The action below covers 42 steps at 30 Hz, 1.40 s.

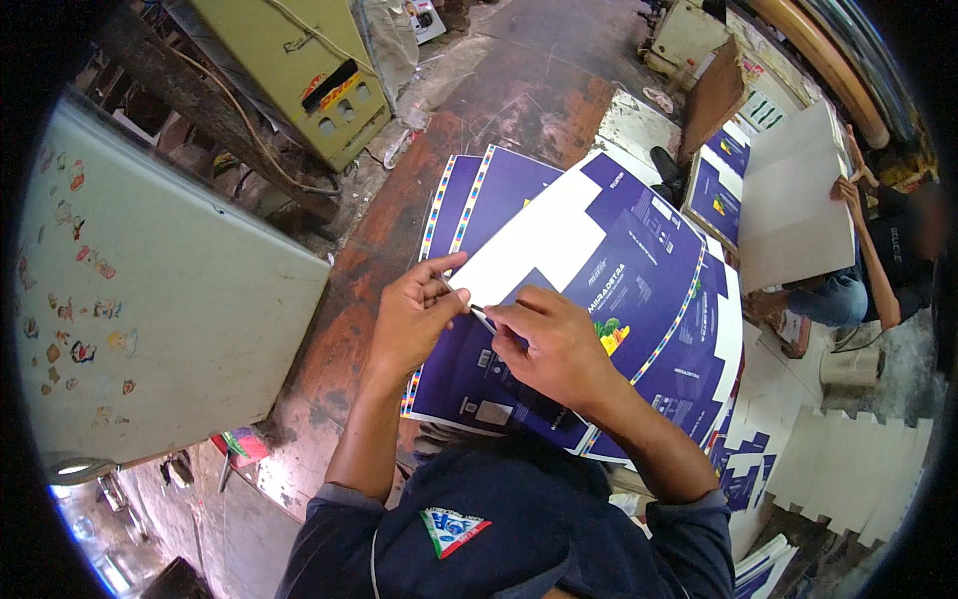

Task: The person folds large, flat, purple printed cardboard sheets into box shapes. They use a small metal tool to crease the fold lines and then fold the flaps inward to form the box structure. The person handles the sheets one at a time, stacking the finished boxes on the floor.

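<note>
Printed purple-and-white sheets (639, 260) lie fanned in a pile in front of me, with white unprinted areas and strips of coloured squares along some edges. My left hand (414, 309) is at the white corner of the top sheet, its thumb and forefinger closed around that corner. Close beside it, my right hand (549, 339) is curled with thumb and fingers pinched. A thin, pale, narrow thing with a dark end (482, 317) sticks out of the right fingers toward the left thumb; its kind is too small to tell.
At left stands a pale cabinet (170, 290) covered in small stickers; behind it is a yellow-green metal box (299, 80). To the right, another person (883, 250) holds a large white sheet (798, 195). Stacked white cut-out sheets (848, 469) lie at lower right.
</note>
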### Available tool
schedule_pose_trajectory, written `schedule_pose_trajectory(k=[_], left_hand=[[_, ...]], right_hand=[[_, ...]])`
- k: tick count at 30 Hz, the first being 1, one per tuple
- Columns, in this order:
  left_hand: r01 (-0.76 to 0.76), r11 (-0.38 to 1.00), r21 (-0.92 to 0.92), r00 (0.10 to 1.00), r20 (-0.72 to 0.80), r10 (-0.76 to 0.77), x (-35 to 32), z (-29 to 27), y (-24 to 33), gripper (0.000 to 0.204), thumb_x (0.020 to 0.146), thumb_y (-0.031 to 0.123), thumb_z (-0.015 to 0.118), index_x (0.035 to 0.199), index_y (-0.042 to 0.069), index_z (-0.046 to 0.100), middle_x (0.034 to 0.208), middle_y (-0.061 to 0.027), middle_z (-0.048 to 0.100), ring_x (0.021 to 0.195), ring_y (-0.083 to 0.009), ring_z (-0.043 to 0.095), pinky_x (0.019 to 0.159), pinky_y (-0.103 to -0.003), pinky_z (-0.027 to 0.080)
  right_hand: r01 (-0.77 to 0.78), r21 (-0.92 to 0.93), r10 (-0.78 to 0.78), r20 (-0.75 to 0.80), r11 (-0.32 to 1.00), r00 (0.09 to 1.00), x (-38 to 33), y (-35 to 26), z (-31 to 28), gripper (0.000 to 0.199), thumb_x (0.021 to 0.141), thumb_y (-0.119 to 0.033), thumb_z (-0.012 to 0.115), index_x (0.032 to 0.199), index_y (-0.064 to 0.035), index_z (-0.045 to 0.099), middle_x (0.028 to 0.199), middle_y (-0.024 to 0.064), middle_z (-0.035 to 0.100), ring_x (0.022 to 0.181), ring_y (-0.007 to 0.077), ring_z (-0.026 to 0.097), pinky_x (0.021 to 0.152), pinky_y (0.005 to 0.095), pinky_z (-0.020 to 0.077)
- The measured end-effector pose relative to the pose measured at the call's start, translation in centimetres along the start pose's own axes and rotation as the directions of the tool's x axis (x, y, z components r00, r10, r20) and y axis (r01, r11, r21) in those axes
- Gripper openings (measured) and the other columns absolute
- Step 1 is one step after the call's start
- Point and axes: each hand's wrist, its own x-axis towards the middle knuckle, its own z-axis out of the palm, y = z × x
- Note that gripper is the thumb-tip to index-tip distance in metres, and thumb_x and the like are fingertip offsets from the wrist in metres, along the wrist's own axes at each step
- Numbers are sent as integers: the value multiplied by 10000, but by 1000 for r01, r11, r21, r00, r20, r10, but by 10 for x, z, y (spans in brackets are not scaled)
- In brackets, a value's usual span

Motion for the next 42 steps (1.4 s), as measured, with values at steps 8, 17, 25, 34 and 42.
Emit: schedule_pose_trajectory(k=[8, 17, 25, 34, 42], left_hand=[[2, 1000, 9, 1000, -18, -2, -2, 4, 7, 455, 869, 37, 683, 1307, -7, 571, 798, -26, 668, 734, -56, 601, 605, -200, 439], [-11, 1000, 13, 1000, -23, 11, 3, -1, 3, 470, 861, 44, 690, 1311, -10, 567, 788, -29, 670, 726, -62, 604, 597, -198, 428], [28, 1000, 2, 999, -24, -28, 8, 1, 7, 474, 866, 55, 687, 1319, -4, 561, 795, -17, 664, 733, -66, 610, 594, -201, 426], [103, 983, 152, 994, 28, -109, 2, 5, 9, 570, 852, 144, 745, 1348, -19, 515, 743, -46, 676, 679, -66, 599, 584, -209, 433], [145, 970, 193, 987, 45, -157, 7, -5, 10, 602, 840, 135, 758, 1349, -37, 487, 763, -69, 707, 631, -72, 589, 555, -213, 430]], right_hand=[[41, -117, -32, 76, 992, 997, -8, 4, 6, 233, 747, -57, 716, 976, -30, 687, 827, 101, 578, 793, 290, 618, 695, 400, 515], [-69, -269, 211, 547, 961, 810, -72, -1, -40, 247, 777, -79, 690, 1021, -45, 696, 894, 98, 612, 835, 296, 634, 707, 393, 541], [-52, -291, 41, -45, 955, 998, -67, 7, -25, 477, 686, -145, 808, 1141, -105, 670, 1051, 113, 611, 1054, 344, 587, 1008, 558, 426], [-19, -293, -18, -123, 956, 992, -89, 42, 10, 519, 618, -157, 821, 1119, -137, 686, 1027, 76, 614, 1048, 295, 610, 1078, 589, 380], [-10, -272, -21, -111, 962, 994, -93, 43, 11, 531, 620, -156, 810, 1134, -139, 681, 1021, 52, 621, 1036, 279, 611, 1079, 604, 369]])
